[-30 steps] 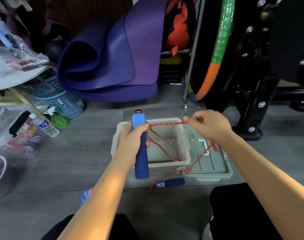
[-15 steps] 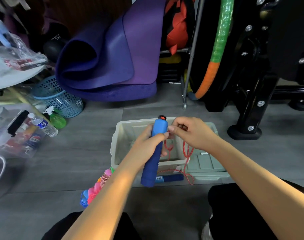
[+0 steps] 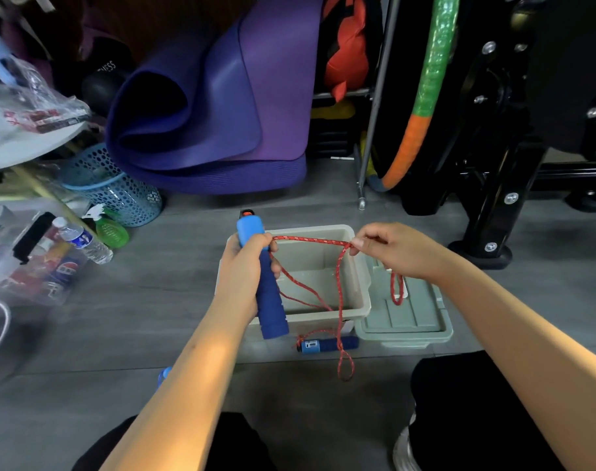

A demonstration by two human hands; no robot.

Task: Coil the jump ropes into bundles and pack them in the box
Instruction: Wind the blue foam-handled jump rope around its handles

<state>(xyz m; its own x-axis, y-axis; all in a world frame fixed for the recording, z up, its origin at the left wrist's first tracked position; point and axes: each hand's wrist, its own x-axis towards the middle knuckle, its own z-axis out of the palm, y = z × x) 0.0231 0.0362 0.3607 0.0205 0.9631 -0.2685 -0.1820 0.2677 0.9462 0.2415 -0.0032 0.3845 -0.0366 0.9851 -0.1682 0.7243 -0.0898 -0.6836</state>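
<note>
Jump rope cord, red, ran taut from the blue handle gripped upright in the left hand across to the right hand, whose fingertips pinched it. Below both grips, slack loops hung into the open beige box. Beneath the left grip, the second handle lay on the floor just beside the box and its lid.

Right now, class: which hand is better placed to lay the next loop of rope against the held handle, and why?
The right hand: it already pinches the red rope, stretched taut from the blue handle. The left hand is occupied gripping that handle upright over the box.
</note>
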